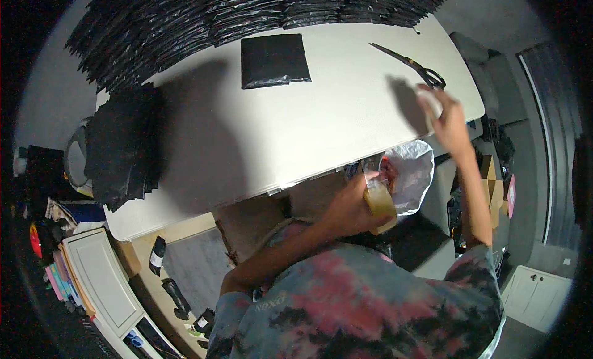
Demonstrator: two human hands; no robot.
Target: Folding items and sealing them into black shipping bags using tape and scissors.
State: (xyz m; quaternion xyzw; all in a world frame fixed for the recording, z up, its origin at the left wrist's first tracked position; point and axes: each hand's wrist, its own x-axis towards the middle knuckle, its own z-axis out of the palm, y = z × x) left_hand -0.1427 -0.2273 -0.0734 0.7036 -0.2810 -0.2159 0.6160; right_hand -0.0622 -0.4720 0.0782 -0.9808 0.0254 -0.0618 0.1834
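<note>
Below the table's front edge, my left hand is closed around a yellowish, see-through packet-like thing with a clear, shiny upper end. I cannot make out its exact kind. My right hand is raised near the table's right end, its fingers closed on a small white thing, partly hidden by them. Just beyond that hand lies a pair of black scissors, blades pointing away to the left. A flat black plastic mailer rests alone near the table's far middle.
Black mailers line the white table's far side in a long row. Another black stack sits at its left end. A silvery open bag stands beside my left hand. A white cabinet is at lower left.
</note>
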